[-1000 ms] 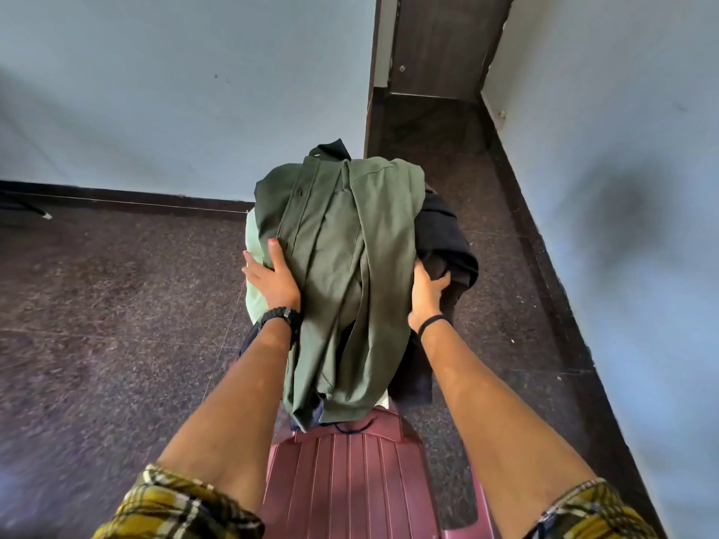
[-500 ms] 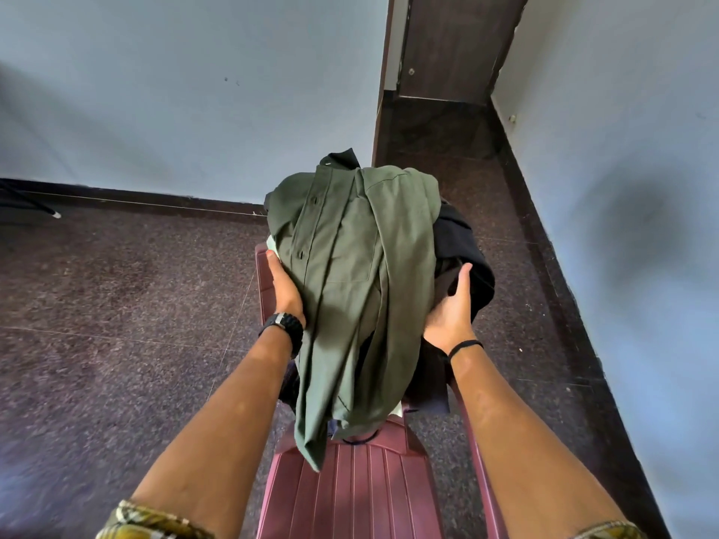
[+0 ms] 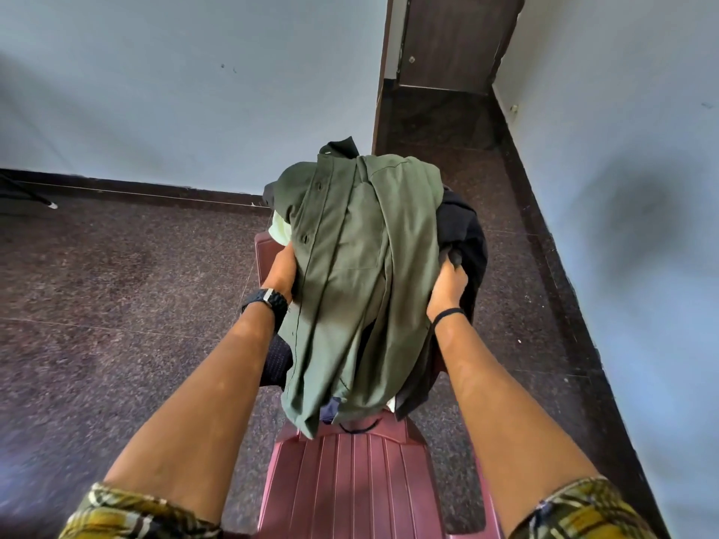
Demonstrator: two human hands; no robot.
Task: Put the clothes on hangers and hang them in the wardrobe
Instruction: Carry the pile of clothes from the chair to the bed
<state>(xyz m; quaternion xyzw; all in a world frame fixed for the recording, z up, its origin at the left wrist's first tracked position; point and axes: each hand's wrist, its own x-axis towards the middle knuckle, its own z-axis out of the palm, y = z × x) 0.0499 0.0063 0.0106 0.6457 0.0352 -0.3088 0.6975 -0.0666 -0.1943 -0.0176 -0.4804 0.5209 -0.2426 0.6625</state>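
A dark speckled floor [image 3: 116, 305] meets pale blue walls [image 3: 175, 91], with a dark door [image 3: 455, 36] down a narrow passage. Above a maroon chair [image 3: 350, 480], the clothes pile [image 3: 362, 266] runs lengthwise away from the person, green shirt [image 3: 350, 247] on top, collar at the far end. The left hand [image 3: 282, 272] is tucked under the pile, its grip hidden; the right hand [image 3: 447, 285] grips black fabric.

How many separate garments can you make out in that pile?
4 at least: an olive green button shirt on top, a black garment on the right, a pale green one peeking out left, a navy piece at the bottom. More may be hidden underneath.
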